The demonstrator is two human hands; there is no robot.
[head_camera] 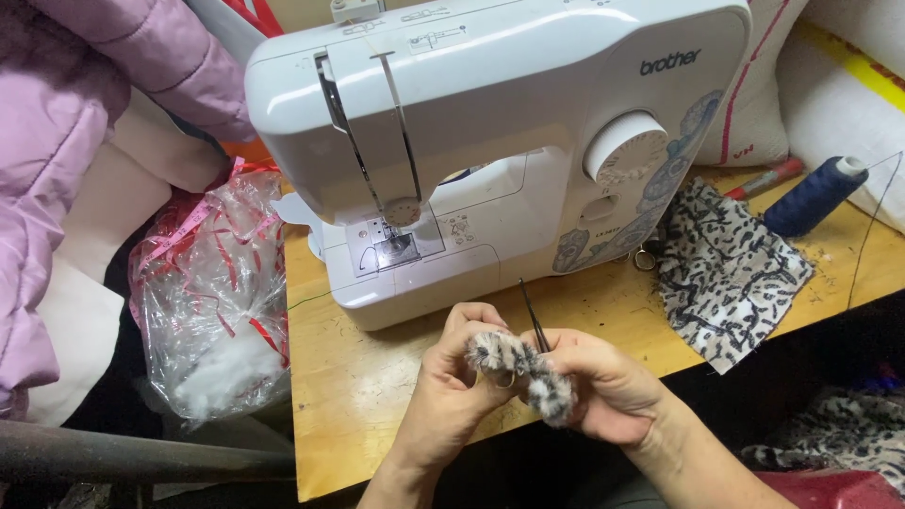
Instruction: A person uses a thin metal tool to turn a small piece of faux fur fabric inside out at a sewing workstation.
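Both hands meet just above the near edge of the wooden counter [358, 377], in front of the white sewing machine [490, 141]. The left hand [448, 391] and right hand [608, 386] have their fingers closed on a small fuzzy roll [523, 368], pale with dark spots, soft and lumpy. A thin dark tool [533, 316], like slim tweezers, pokes up from between them; which hand holds it is hard to tell. A small metal ring shows under the fur. A flat patterned cloth [726, 273] lies to the right, overhanging the counter's edge, with a navy spool [811, 193] beyond it. Left of the counter sits a crinkled clear bag [212, 292] with red print. The bare wood around the hands leaves room; both wrists are cut off by the frame
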